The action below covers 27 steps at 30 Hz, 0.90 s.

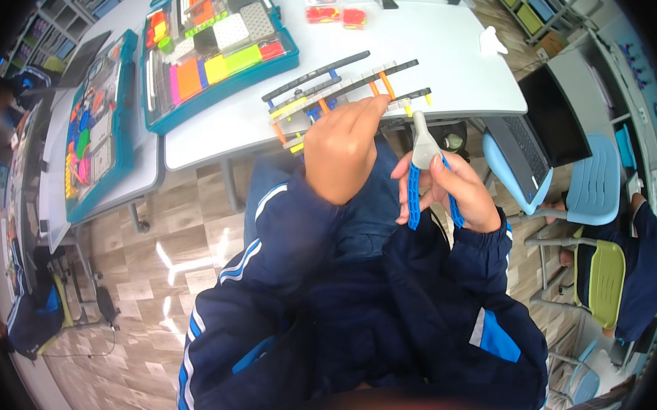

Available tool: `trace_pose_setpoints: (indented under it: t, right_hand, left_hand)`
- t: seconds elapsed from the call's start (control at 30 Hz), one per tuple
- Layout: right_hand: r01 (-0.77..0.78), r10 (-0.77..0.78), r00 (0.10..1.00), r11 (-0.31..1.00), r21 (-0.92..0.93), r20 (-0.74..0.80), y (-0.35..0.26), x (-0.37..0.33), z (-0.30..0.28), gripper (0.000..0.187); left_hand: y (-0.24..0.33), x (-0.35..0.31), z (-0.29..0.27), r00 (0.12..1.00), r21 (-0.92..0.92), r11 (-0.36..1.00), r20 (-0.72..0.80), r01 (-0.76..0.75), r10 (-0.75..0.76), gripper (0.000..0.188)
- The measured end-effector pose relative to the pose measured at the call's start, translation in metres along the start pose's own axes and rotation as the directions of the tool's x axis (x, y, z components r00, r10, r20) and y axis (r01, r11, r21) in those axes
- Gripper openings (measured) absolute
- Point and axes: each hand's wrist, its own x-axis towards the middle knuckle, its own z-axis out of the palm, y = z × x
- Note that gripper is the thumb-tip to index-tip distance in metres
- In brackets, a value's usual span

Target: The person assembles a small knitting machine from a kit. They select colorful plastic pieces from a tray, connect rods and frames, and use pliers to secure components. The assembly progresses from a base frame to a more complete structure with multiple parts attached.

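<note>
My left hand (342, 149) reaches forward to the front edge of the white table (440, 60) and rests its fingers on a built frame of grey beams with orange, yellow and blue connectors (347, 89). Whether it grips a beam or only touches it cannot be told. My right hand (449, 190) is held lower, over my lap, and is closed on a small assembly of two blue beams joined by a pale grey piece (425, 169). Both forearms wear dark blue sleeves with white stripes.
A teal tray of sorted coloured parts (215, 49) lies at the table's back left, a second tray (94, 126) on the neighbouring table. Small clear boxes with red pieces (334, 10) sit at the back. A laptop (537, 133), chairs and a seated person (641, 267) are at the right.
</note>
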Motion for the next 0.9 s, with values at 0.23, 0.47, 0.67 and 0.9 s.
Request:
trace_pose_setpoints:
  t: [0.23,0.47,0.67,0.9]
  right_hand:
    - [-0.016,0.02,0.994,0.999,-0.045,0.109,0.009,0.008,0.007,0.058]
    - [-0.049,0.066,0.987,0.993,-0.112,0.146,0.011,0.009,0.009,0.065]
    - [-0.039,0.058,0.993,0.983,-0.181,0.106,0.009,0.008,0.013,0.072]
    - [-0.015,0.03,0.998,0.957,-0.29,0.05,0.007,0.007,0.02,0.085]
  left_hand:
    - [-0.001,-0.01,-0.016,0.999,-0.002,0.999,-0.012,0.038,-0.038,0.031]
    - [-0.006,-0.017,-0.024,0.997,-0.009,0.997,0.002,0.073,-0.073,0.04]
    - [-0.009,-0.018,-0.024,0.997,-0.034,0.997,-0.026,0.069,-0.07,0.037]
    - [-0.009,-0.018,-0.025,0.999,-0.075,0.996,-0.026,0.041,-0.043,0.036]
